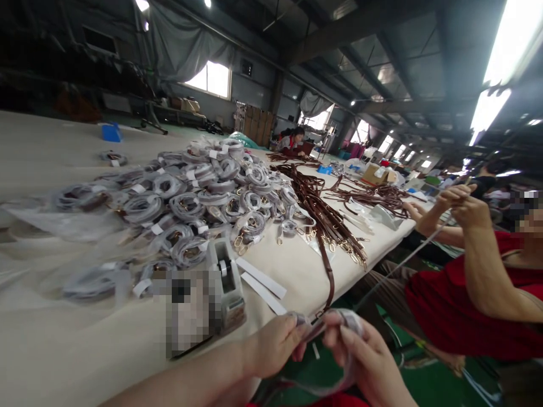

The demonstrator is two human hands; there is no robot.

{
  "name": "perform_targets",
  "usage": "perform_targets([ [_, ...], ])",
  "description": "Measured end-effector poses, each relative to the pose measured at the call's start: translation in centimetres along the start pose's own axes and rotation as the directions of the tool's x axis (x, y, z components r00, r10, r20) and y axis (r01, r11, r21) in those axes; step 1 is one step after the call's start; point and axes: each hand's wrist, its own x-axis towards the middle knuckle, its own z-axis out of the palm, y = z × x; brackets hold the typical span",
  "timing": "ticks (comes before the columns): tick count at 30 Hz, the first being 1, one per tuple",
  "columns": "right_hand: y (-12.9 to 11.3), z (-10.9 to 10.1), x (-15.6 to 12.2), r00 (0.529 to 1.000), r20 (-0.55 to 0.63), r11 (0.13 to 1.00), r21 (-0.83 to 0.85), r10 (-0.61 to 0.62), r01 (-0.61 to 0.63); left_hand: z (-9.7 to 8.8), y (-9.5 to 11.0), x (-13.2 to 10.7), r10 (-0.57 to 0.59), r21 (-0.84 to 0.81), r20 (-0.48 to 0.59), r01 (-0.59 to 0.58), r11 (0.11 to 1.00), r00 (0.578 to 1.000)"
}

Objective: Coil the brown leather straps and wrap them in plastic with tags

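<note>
My left hand (275,343) pinches one part of a strap wrapped in greyish plastic film (348,367). My right hand (371,359) is closed on another part of the same wrapped strap, which loops down below it. Both hands are close together just off the table's near edge. A brown strap (327,271) trails over that edge just beyond them. Left of my hands stands a grey tape dispenser (227,282), with white paper strips (263,280) beside it. Past the dispenser is a large heap of coiled, film-wrapped straps (144,208).
Brown straps with gold-coloured clasps (322,212) lie bundled on the pale table (139,339). At right, a co-worker in red (462,294) raises both hands, holding a long thin strip. Another person (294,144) sits at the far end. A blue object (111,132) stands far left.
</note>
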Motion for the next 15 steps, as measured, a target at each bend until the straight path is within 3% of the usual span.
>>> perform_targets([
  [2,0.4,-1.0,1.3,0.984,-0.177,0.997,0.081,0.02,-0.006,0.4,0.7,-0.6,0.018,0.114,0.069,-0.025,0.993,0.997],
  [5,2.3,-2.3,2.8,0.965,-0.246,0.99,-0.085,0.09,-0.114,0.6,0.5,-0.6,-0.083,0.186,0.035,0.075,0.98,0.996],
  [9,5.1,-3.5,2.8,0.958,-0.28,0.929,-0.337,0.054,-0.151,0.7,-0.4,-0.4,-0.258,-0.155,0.148,0.28,0.948,0.955],
  [12,6.1,-2.2,1.6,0.996,-0.069,0.929,-0.36,0.061,-0.082,0.7,-0.2,-0.3,-0.285,-0.438,0.209,0.351,0.828,0.935],
  [15,6.3,1.7,0.6,0.955,0.247,0.948,-0.309,0.164,-0.083,0.3,0.5,0.0,-0.307,-0.644,0.194,0.357,0.677,0.932],
])
